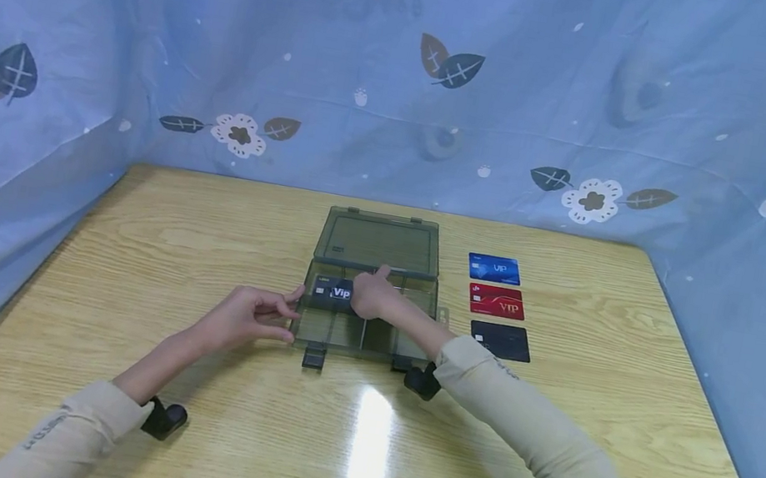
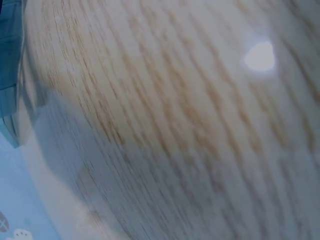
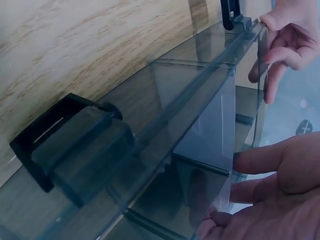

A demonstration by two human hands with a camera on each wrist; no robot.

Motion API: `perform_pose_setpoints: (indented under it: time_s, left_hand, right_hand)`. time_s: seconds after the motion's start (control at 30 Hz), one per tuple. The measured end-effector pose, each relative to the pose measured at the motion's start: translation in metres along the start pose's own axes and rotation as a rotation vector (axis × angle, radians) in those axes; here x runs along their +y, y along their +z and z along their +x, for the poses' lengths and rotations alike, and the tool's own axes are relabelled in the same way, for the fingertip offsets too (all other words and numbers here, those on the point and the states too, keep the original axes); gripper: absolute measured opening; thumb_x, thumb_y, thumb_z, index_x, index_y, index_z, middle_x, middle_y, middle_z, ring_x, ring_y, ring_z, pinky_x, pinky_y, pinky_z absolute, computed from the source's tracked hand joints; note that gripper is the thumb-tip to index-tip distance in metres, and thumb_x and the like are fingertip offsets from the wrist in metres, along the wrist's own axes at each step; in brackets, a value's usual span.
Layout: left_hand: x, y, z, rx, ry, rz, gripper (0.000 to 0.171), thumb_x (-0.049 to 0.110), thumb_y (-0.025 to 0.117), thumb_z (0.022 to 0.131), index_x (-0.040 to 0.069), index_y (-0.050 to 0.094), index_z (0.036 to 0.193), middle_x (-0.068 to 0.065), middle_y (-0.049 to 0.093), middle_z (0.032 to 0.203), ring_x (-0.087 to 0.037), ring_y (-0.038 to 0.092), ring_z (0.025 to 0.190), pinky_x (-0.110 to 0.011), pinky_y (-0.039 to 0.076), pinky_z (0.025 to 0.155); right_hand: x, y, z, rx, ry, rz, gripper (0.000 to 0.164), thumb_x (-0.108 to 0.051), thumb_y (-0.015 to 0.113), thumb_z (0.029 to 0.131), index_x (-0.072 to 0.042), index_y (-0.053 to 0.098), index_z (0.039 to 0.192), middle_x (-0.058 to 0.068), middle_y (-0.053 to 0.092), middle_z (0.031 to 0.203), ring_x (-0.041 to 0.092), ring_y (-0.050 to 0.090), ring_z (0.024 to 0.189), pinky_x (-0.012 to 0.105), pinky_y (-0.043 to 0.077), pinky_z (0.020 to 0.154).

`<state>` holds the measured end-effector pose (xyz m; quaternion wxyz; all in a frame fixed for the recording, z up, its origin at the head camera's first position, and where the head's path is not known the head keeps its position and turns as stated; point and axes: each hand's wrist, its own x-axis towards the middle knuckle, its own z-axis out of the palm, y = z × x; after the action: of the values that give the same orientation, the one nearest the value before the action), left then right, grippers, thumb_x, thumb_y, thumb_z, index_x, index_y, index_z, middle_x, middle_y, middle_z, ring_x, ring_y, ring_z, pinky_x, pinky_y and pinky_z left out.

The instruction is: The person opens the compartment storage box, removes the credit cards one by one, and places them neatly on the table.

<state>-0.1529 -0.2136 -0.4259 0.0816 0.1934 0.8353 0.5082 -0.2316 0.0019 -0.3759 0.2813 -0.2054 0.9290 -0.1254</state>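
A clear grey plastic compartment box [image 1: 346, 341] lies on the table with its lid [image 1: 380, 243] raised toward the back. Over its left compartments, a dark card marked "Vip" [image 1: 323, 292] lies roughly flat in the head view. My right hand [image 1: 381, 298] pinches that card at its right end; in the right wrist view the hand [image 3: 280, 192] is low beside the dividers. At the box's left side, my left hand [image 1: 256, 314] touches the wall with spread fingertips. The right wrist view shows the same left hand [image 3: 290, 42] at the far corner.
Right of the box, a blue card [image 1: 495, 269], a red card [image 1: 497, 301] and a black card [image 1: 500, 341] lie in a column. Two latches [image 1: 313, 358] hang at the front. Blue cloth [image 1: 346, 97] surrounds the wooden table [image 1: 229, 433]. The left wrist view shows mostly tabletop [image 2: 165, 100].
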Motion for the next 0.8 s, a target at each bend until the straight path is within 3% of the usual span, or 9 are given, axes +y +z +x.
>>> perform_pose_setpoints:
  time_s: [0.13,0.23,0.33,0.37,0.47,0.53,0.6,0.7,0.8]
  left_hand:
    - [0.002,-0.001,0.000,-0.005,-0.011,-0.001,0.023,0.005,0.080,0.073,-0.001,0.069,0.093,-0.024,0.047,0.138,-0.032,0.055,0.119,-0.032,0.053,0.092]
    - [0.002,-0.001,0.001,-0.009,-0.015,-0.007,0.024,0.005,0.080,0.074,-0.001,0.069,0.094,-0.024,0.046,0.138,-0.032,0.054,0.120,-0.032,0.053,0.092]
    - [0.003,-0.002,0.002,-0.014,-0.019,-0.007,0.024,0.006,0.080,0.074,-0.001,0.069,0.094,-0.024,0.046,0.138,-0.032,0.054,0.120,-0.033,0.052,0.093]
    - [0.003,-0.002,0.001,-0.015,-0.021,-0.005,0.024,0.006,0.080,0.074,-0.002,0.069,0.094,-0.024,0.046,0.138,-0.032,0.055,0.119,-0.033,0.052,0.092]
    - [0.004,-0.003,0.001,-0.014,-0.025,0.001,0.024,0.005,0.080,0.074,-0.002,0.069,0.094,-0.025,0.046,0.138,-0.033,0.056,0.118,-0.033,0.052,0.092]
    - [0.005,-0.003,0.000,-0.012,-0.030,0.002,0.024,0.005,0.080,0.074,-0.002,0.069,0.094,-0.025,0.046,0.138,-0.033,0.055,0.118,-0.032,0.052,0.093]
    - [0.006,-0.004,0.000,-0.012,-0.033,0.001,0.024,0.005,0.080,0.074,-0.002,0.069,0.094,-0.025,0.046,0.138,-0.033,0.055,0.119,-0.032,0.052,0.093]
    - [0.005,-0.004,0.001,-0.017,-0.030,0.003,0.024,0.006,0.080,0.075,-0.002,0.069,0.094,-0.025,0.046,0.138,-0.033,0.056,0.118,-0.033,0.052,0.093]
    - [0.004,-0.004,0.002,-0.024,-0.023,0.006,0.023,0.007,0.080,0.075,-0.001,0.069,0.094,-0.025,0.046,0.138,-0.033,0.056,0.117,-0.034,0.053,0.092]
  right_hand:
    - [0.000,-0.001,0.001,-0.015,0.016,0.031,0.041,0.006,0.036,0.098,-0.007,0.036,0.059,0.026,0.038,0.145,0.012,0.029,0.055,0.023,0.031,0.053]
    - [0.001,-0.001,0.000,-0.015,-0.003,0.030,0.045,0.006,0.037,0.098,-0.008,0.034,0.055,0.030,0.056,0.124,0.018,0.050,0.068,0.026,0.046,0.078]
    - [0.001,0.000,-0.003,-0.009,-0.010,0.097,0.045,0.005,0.039,0.098,-0.008,0.035,0.055,0.030,0.059,0.119,0.037,0.045,0.123,0.040,0.037,0.106]
    - [0.002,0.001,-0.004,-0.010,-0.002,0.142,0.042,0.003,0.038,0.099,-0.007,0.036,0.058,0.032,0.051,0.129,0.042,0.034,0.133,0.043,0.038,0.104]
    - [0.003,0.002,-0.006,0.001,0.034,0.303,0.035,-0.002,0.039,0.100,-0.005,0.040,0.066,0.034,0.020,0.151,0.038,0.046,0.118,0.038,0.045,0.076]
    - [0.002,0.003,-0.007,0.006,0.057,0.384,0.029,-0.005,0.039,0.101,-0.002,0.042,0.073,0.035,0.008,0.152,0.027,0.048,0.084,0.034,0.038,0.064]
    - [0.001,0.004,-0.008,0.008,0.077,0.426,0.022,-0.008,0.039,0.102,0.003,0.050,0.085,0.034,0.012,0.150,0.023,0.038,0.079,0.034,0.038,0.065]
    - [0.000,0.005,-0.009,0.004,0.113,0.492,0.025,-0.009,0.039,0.102,0.008,0.051,0.116,0.031,0.015,0.149,0.030,0.042,0.102,0.040,0.045,0.083]
    - [0.000,0.007,-0.008,0.006,0.142,0.553,0.040,-0.011,0.039,0.102,0.004,0.040,0.139,0.029,0.017,0.147,0.037,0.027,0.130,0.050,0.039,0.104]
